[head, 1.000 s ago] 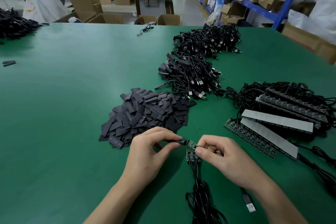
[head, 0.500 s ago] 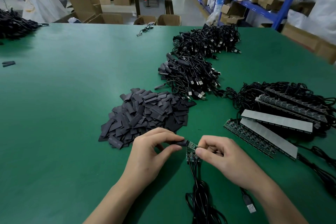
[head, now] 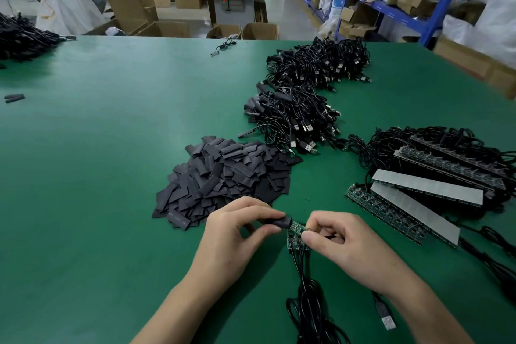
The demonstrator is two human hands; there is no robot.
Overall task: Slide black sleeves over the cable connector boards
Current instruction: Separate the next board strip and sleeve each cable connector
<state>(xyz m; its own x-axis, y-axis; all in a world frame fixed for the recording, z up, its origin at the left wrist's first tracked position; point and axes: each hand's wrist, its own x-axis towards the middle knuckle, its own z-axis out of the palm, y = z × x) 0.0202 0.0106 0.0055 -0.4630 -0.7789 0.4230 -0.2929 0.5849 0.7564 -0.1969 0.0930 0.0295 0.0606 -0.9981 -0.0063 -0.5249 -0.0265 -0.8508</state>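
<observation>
Left hand [head: 237, 227] pinches a sleeve [head: 279, 223] at the board [head: 296, 232]; right hand [head: 339, 240] pinches that board.

Bright, even overhead light, soft shadows under hands (edges bowed, slightly blurred).

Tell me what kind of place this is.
Most likely an electronics assembly workshop in a factory: a green worktable carries heaps of USB cables, a pile of black sleeves and strips of circuit boards, with blue storage racks of cardboard boxes behind.
</observation>
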